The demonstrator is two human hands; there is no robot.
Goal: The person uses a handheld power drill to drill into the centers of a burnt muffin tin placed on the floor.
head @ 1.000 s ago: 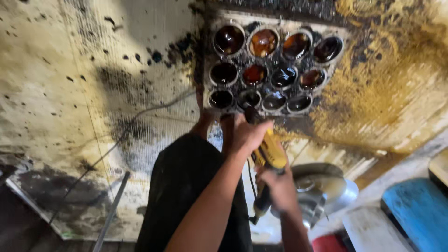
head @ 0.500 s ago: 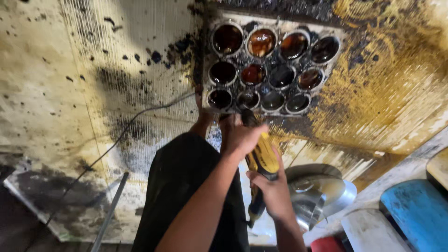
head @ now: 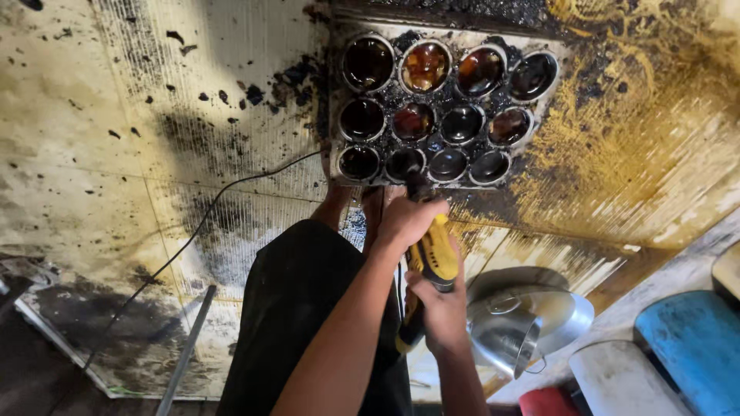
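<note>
A blackened metal baking tray (head: 337,163) with several round cups, crusted with burnt residue, lies on a stained sheet on the floor. Both my hands hold a yellow and black power tool (head: 436,256). My left hand (head: 407,221) grips its front end close to the tray. My right hand (head: 442,306) grips the rear handle. The tool's dark tip touches the tray's nearest row of cups, around the second cup from the left. My feet (head: 339,205) stand right at the tray's near edge, partly hidden by my black trouser leg (head: 297,308).
A black cable (head: 231,187) runs across the stained sheet toward the tray. A shiny metal pot (head: 532,323) sits to the right of my hands, with blue (head: 686,339), white (head: 617,377) and red (head: 547,402) objects beyond. A metal rod (head: 185,350) lies at lower left.
My hands and the tool have shifted only slightly along the tray's nearest row. The view has drifted a little.
</note>
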